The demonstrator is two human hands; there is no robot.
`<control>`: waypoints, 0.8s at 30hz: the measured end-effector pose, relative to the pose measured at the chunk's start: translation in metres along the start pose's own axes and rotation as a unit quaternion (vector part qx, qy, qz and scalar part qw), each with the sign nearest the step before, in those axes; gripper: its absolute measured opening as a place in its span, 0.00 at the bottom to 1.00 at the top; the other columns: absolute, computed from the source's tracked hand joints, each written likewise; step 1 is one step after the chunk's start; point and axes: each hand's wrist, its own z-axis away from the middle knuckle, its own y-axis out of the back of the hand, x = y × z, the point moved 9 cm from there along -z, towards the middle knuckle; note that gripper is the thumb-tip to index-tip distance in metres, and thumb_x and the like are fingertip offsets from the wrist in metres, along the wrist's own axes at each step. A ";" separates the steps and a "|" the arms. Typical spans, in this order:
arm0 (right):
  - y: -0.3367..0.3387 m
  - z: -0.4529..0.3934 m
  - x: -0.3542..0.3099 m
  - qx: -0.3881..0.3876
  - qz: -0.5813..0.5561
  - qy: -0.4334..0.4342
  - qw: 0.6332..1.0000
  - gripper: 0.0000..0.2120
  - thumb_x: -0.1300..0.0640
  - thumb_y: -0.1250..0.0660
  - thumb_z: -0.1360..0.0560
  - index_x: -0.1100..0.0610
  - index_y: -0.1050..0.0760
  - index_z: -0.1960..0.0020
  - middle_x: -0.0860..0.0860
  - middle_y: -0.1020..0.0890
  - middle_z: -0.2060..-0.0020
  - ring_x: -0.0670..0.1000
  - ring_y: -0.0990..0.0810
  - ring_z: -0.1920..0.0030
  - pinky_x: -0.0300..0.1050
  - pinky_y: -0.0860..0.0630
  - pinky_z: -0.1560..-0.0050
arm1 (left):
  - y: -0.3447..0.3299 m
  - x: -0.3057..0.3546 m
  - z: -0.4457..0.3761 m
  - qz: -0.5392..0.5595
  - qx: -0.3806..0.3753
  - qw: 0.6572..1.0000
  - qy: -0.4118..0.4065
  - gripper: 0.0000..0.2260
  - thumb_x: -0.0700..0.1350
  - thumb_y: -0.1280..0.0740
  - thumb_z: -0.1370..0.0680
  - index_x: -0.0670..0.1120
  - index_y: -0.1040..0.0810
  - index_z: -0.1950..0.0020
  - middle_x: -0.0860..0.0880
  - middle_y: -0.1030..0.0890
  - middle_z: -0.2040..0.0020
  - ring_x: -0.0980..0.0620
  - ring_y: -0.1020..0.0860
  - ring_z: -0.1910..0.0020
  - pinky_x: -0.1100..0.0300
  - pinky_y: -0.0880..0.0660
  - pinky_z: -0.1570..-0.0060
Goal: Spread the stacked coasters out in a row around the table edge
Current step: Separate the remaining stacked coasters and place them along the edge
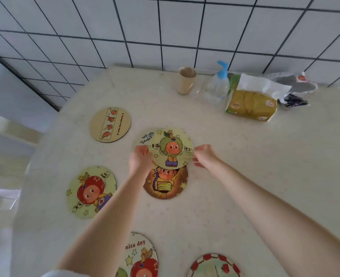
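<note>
At the table's middle, my left hand grips the left edge of a yellow-green round coaster with an orange-faced cartoon figure, held above the others. Under it lie a pale coaster with writing and a brown coaster. My right hand hovers by the top coaster's right edge with fingers apart, touching nothing that I can see. Along the left edge lie a tan coaster and a red-capped figure coaster. Near me lie a "nice day" coaster and a red-rimmed coaster.
At the back of the pale table, by the tiled wall, stand a beige cup, a clear pump bottle, a yellow tissue pack and a crumpled bag. The table's left edge drops off beside the coasters.
</note>
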 end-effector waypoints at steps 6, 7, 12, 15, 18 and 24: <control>-0.004 -0.030 -0.008 0.033 0.024 -0.025 0.999 0.12 0.67 0.42 0.27 0.62 0.21 0.51 0.59 0.21 0.58 0.59 0.19 0.56 0.60 0.19 0.47 | -0.018 0.020 -0.019 0.000 -0.019 1.000 -0.010 0.13 0.36 0.40 0.25 0.53 0.24 0.57 0.48 0.23 0.54 0.48 0.28 0.66 0.57 0.31 0.66; -0.004 -0.032 -0.007 0.036 0.021 -0.030 0.999 0.10 0.67 0.42 0.28 0.60 0.23 0.55 0.59 0.21 0.59 0.59 0.18 0.56 0.60 0.19 0.47 | -0.020 0.020 -0.022 0.007 -0.015 1.000 -0.004 0.14 0.35 0.40 0.25 0.55 0.28 0.62 0.49 0.23 0.57 0.48 0.29 0.66 0.55 0.30 0.66; -0.006 -0.035 -0.005 0.001 -0.029 -0.030 0.999 0.06 0.66 0.39 0.28 0.60 0.25 0.62 0.58 0.23 0.63 0.54 0.26 0.61 0.47 0.27 0.56 | -0.021 0.020 -0.026 0.095 -0.004 0.994 0.052 0.13 0.39 0.36 0.26 0.48 0.23 0.42 0.49 0.22 0.51 0.56 0.26 0.64 0.60 0.29 0.67; -0.014 -0.029 -0.016 -0.030 -0.029 0.005 0.999 0.07 0.64 0.37 0.27 0.56 0.22 0.60 0.54 0.19 0.63 0.52 0.22 0.63 0.43 0.24 0.60 | -0.022 0.024 -0.024 0.111 -0.024 0.992 0.050 0.15 0.41 0.34 0.25 0.49 0.23 0.39 0.50 0.21 0.52 0.54 0.24 0.62 0.57 0.23 0.62; -0.020 -0.021 -0.026 -0.043 -0.033 0.024 0.998 0.05 0.62 0.34 0.28 0.55 0.22 0.53 0.52 0.18 0.60 0.50 0.20 0.62 0.42 0.24 0.61 | -0.018 0.024 -0.020 0.115 -0.028 0.992 0.048 0.05 0.42 0.34 0.24 0.52 0.23 0.54 0.51 0.22 0.64 0.50 0.26 0.66 0.54 0.23 0.59; -0.031 0.006 -0.020 -0.075 -0.038 0.029 0.996 0.10 0.62 0.32 0.28 0.56 0.26 0.47 0.55 0.18 0.52 0.54 0.19 0.54 0.56 0.21 0.47 | -0.001 -0.011 -0.002 0.130 -0.015 0.987 0.088 0.04 0.43 0.35 0.22 0.49 0.21 0.51 0.50 0.26 0.69 0.52 0.34 0.73 0.63 0.35 0.71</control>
